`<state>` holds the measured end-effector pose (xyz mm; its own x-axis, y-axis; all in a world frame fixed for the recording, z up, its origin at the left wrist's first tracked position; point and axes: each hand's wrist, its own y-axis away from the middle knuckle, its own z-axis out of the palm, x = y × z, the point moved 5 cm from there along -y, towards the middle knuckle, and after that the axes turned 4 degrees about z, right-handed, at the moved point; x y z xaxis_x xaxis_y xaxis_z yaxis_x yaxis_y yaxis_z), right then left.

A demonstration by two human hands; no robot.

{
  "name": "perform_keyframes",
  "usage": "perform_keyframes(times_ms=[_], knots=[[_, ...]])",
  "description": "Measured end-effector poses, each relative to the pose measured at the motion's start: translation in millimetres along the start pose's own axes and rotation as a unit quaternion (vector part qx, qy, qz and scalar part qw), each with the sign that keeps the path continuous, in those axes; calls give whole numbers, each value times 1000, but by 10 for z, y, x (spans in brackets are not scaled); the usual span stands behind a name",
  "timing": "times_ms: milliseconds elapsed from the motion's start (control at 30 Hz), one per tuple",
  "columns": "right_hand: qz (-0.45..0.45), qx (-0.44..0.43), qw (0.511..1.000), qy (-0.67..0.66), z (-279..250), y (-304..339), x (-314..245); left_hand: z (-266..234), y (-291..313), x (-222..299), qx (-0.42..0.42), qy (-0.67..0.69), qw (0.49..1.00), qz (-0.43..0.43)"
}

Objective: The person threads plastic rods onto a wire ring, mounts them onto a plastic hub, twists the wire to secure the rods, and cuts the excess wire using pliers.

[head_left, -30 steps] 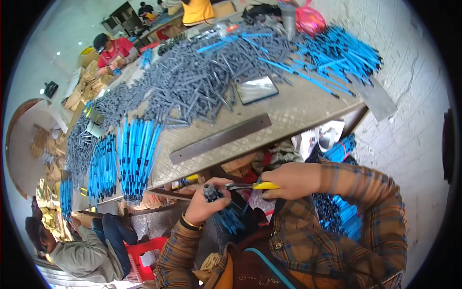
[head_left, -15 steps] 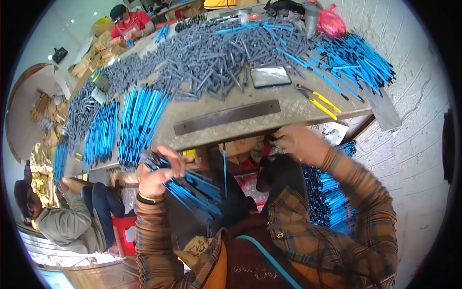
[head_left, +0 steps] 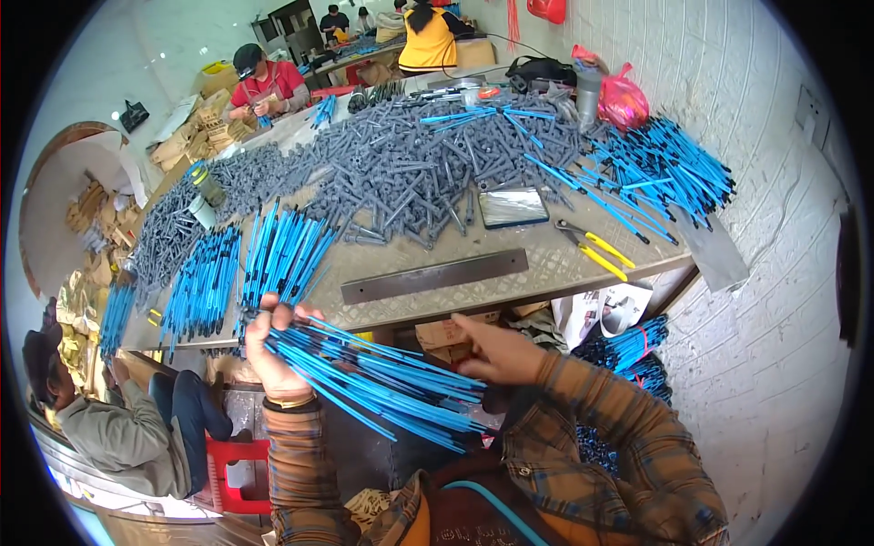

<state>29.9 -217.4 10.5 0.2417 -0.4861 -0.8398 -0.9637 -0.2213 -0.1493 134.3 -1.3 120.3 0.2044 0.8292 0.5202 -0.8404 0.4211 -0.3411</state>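
Observation:
My left hand [head_left: 273,350] is closed round one end of a loose bundle of thin blue rods [head_left: 378,378] with some black parts. The bundle fans out to the right across my lap, just below the table's front edge. Beside its far ends is my right hand [head_left: 501,350], thumb and forefinger apart, with nothing visible between them; its other fingers are partly hidden. On the table [head_left: 401,314], a dark metal bar [head_left: 437,276] lies past the bundle. More blue rods [head_left: 287,250] stand in sheaves beyond my left hand.
Grey plastic pieces [head_left: 391,164] are heaped over the table. Yellow-handled pliers [head_left: 596,250] and a flat rectangular case [head_left: 513,207] lie near the front. Blue rods [head_left: 669,168] pile up at the right by the wall. A seated person [head_left: 137,423] is at left; another [head_left: 269,86] works across the table.
The bundle in my left hand has swung to the right and spread wider. My right hand has come down from the table edge to the bundle's far ends. The view has tilted up.

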Motion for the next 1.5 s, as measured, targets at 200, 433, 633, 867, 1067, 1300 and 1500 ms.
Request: perform_keyframes(times_ms=[200,433,633,867,1067,1300,1500], knots=[[23,23,873,-486,35,-34,-701,-370,281,-383,203,65,977,-11],[-272,58,954,-111,-148,-130,-932,-553,598,-879,259,-35,960,-97],[-240,-59,964,-99,-131,-119,-901,-1176,890,-890,211,-276,935,-67],[-34,-327,923,-199,428,82,-588,1,827,-593,-163,-271,897,-309],[52,-359,910,-203,561,110,-495,-183,1068,-643,-104,-274,833,-469],[69,-262,834,-480,724,337,-199,-267,1053,-654,-55,-244,858,-448],[83,-209,876,-426,844,436,-149,-199,993,-667,-92,-222,861,-447]])
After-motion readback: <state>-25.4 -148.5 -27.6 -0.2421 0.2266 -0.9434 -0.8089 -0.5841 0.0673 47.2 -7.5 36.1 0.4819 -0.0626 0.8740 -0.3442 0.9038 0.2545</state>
